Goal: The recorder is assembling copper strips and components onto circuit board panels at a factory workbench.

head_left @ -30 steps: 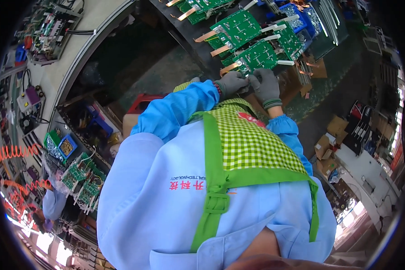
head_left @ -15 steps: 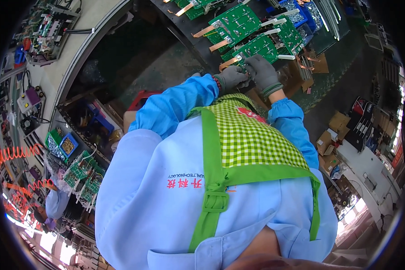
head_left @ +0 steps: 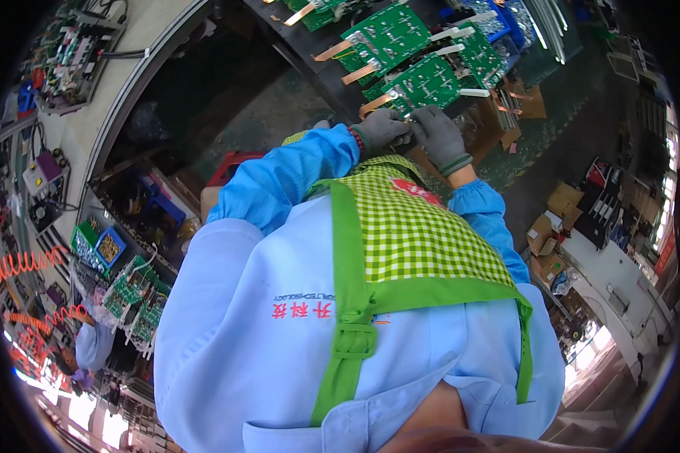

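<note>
My left hand [head_left: 379,130], in a grey glove, is closed in a pinch just below a flat copper strip [head_left: 375,106]. That strip sticks out from the left side of the nearest green circuit board [head_left: 428,84]. My right hand [head_left: 440,136], gloved in grey too, has its fingers bent and pressed together at the board's near edge. The fingertips of both hands almost meet, and whatever is between them is too small to make out. Behind lies another green circuit board [head_left: 391,34] with copper strips on its left and white strips [head_left: 452,34] on its right.
Blue bins [head_left: 497,29] of small metal parts stand at the far right of the dark bench. A cardboard box [head_left: 482,124] sits right of my hands. At the left are a small-parts tray [head_left: 111,246], coiled orange hoses [head_left: 30,263] and another person [head_left: 94,343].
My right hand has drawn back slightly from the board's near edge, and its fingertips are nearer my left hand's. The whole view has shifted a little.
</note>
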Tool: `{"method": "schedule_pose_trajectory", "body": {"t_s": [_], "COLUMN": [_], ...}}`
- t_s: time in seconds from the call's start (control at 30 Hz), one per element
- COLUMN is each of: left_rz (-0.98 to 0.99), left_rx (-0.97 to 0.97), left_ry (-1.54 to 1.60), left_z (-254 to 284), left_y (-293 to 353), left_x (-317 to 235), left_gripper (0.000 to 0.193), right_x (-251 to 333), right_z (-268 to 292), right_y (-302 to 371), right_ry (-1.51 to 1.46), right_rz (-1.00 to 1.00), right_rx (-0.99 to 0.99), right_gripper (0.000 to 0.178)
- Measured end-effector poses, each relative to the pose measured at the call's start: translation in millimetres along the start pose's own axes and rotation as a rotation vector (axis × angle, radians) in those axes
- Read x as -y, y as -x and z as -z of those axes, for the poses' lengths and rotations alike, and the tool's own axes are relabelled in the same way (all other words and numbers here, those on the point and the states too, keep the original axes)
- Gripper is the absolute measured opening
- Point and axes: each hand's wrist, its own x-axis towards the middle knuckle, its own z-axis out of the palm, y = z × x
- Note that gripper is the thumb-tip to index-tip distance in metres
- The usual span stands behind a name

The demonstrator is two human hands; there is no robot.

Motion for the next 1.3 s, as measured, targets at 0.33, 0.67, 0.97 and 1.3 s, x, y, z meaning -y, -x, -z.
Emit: {"method": "schedule_pose_trajectory", "body": {"t_s": [0.33, 0.67, 0.97, 1.3], "left_rz": [-0.109, -0.084, -0.042, -0.083], "left_rx": [-0.012, -0.037, -0.086, -0.005], "left_ry": [-0.119, -0.024, -0.155, -0.002], "left_z": [-1.5, -4.4, -7.4, -0.9], "left_y": [1.2, 12.5, 16.5, 8.7], "left_x": [-3.3, -9.8, -12.9, 1.3], "left_gripper": [0.02, 0.016, 0.016, 0.015], "right_x": [-6.1, -5.1, -5.2, -8.4], "right_z": [-9.4, -13.7, -20.4, -17.8], "right_y": [2.3, 7.5, 10.1, 5.9], "right_ry": [0.068, -0.054, -0.148, -0.195], "right_rz": [0.016, -0.057, -0.134, 0.078], "right_rx": [-0.025, -0.091, -0.121, -0.158], "right_gripper": [0.018, 0.017, 0.016, 0.013]}}
